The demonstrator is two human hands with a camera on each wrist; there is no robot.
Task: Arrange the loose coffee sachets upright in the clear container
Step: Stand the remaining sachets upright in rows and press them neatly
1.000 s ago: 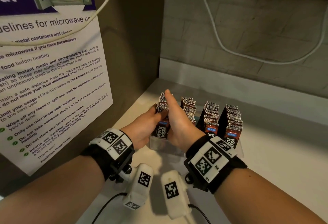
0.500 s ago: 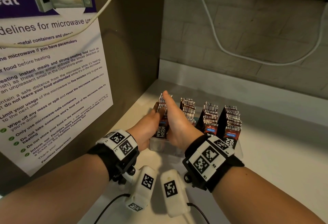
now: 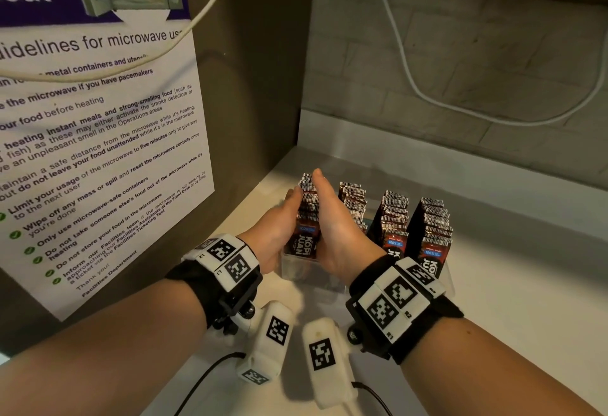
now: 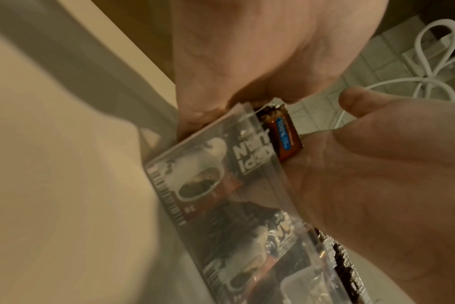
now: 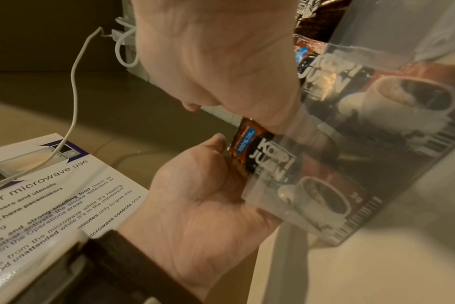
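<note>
A clear container (image 3: 297,269) on the white counter holds several upright rows of dark "Kopi Juan" coffee sachets. The leftmost row (image 3: 307,208) stands between my two palms. My left hand (image 3: 279,221) presses flat on its left side and my right hand (image 3: 332,218) on its right side, fingers straight and pointing away from me. In the left wrist view the front sachet (image 4: 282,136) shows between the left hand (image 4: 247,61) and the right hand (image 4: 377,164). The right wrist view shows the same sachet (image 5: 249,148) behind the clear wall (image 5: 351,144). The sachets' lower parts are hidden by my hands.
Three more rows (image 3: 393,218) fill the container to the right. A brown panel with a microwave poster (image 3: 98,152) stands close on the left. The tiled back wall carries a white cable (image 3: 427,93). Bare counter (image 3: 510,267) lies to the right.
Both hands stay pressed on the leftmost row. The left hand has crept a little forward along it.
</note>
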